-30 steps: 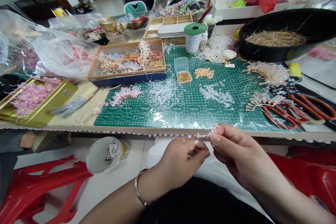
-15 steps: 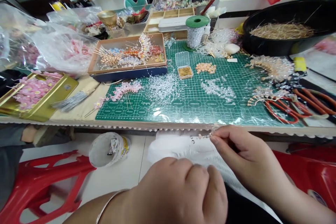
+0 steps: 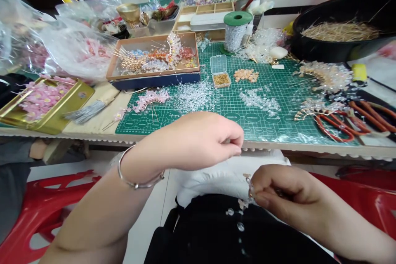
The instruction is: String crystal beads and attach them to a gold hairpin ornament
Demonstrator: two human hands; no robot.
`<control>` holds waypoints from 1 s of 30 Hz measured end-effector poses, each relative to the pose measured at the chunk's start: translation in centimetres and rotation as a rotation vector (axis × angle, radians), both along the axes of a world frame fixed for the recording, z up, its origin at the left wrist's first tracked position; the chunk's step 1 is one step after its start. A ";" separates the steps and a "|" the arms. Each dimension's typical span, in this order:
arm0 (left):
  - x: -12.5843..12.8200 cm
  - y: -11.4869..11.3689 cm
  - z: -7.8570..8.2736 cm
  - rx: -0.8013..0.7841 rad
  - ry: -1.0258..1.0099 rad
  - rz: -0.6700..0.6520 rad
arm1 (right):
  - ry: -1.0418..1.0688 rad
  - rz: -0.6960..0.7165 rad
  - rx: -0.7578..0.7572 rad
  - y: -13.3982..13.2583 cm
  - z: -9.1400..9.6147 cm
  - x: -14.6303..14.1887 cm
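Above the person's lap, just below the scalloped edge of the worktable [image 3: 293,147], the right hand [image 3: 286,192] grips the upper end of a fine strand of clear crystal beads [image 3: 240,226], its thumb and curled fingers clenched tight. The strand trails loosely down over black clothing [image 3: 198,235], its beads spaced apart, and a small pale pink bead cluster [image 3: 243,203] sits near the pinch. The left hand [image 3: 204,140], wearing a thin silver bangle [image 3: 139,179], is raised toward the table edge with its fingertips drawn together; whether they grasp a thin wire or nothing cannot be told from this view. A soft white cloth [image 3: 229,177] lies across the lap behind the strand. On the table, a green gridded cutting mat [image 3: 262,130] carries scattered loose clear beads [image 3: 194,97], a small clear plastic box of gold beads [image 3: 221,75] and orange-handled pliers [image 3: 371,117]. The work in hand appears to be setting beads along the strand by hand, and the slack, spaced beads suggest that the next move calls for a steady pinch so that none slide off.
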State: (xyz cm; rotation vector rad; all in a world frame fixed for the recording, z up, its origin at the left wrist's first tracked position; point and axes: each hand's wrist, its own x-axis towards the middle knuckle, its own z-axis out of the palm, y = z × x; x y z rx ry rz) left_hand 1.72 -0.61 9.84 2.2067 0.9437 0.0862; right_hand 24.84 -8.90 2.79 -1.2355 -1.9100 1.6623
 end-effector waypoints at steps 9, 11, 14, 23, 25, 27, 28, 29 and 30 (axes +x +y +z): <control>-2.8 -1.1 0.3 -0.024 -0.155 0.019 | 0.109 -0.136 -0.253 0.7 -0.5 0.4; -2.8 -1.5 0.2 0.045 -0.105 0.023 | 0.140 -0.087 -0.281 0.8 -0.4 0.3; -2.1 -1.8 -0.4 0.165 -0.068 0.025 | 0.129 -0.043 -0.300 0.6 -0.3 0.2; -0.8 -2.5 -1.9 0.268 0.079 0.087 | 0.040 -0.115 -0.160 0.0 0.3 0.5; -0.5 -2.5 -1.5 0.214 0.116 0.065 | 0.032 -0.091 -0.134 -0.1 0.3 0.5; -0.2 -2.0 -1.1 0.149 0.145 0.005 | 0.044 -0.019 -0.119 -0.1 0.4 0.4; 0.0 -1.6 -0.9 0.101 0.153 -0.040 | 0.058 0.018 -0.122 -0.1 0.5 0.3; 0.2 -1.1 -0.8 0.038 0.148 -0.096 | 0.081 0.047 -0.126 -0.1 0.6 0.2; 0.4 -0.5 -0.9 -0.050 0.121 -0.162 | 0.107 0.061 -0.130 -0.1 0.8 0.1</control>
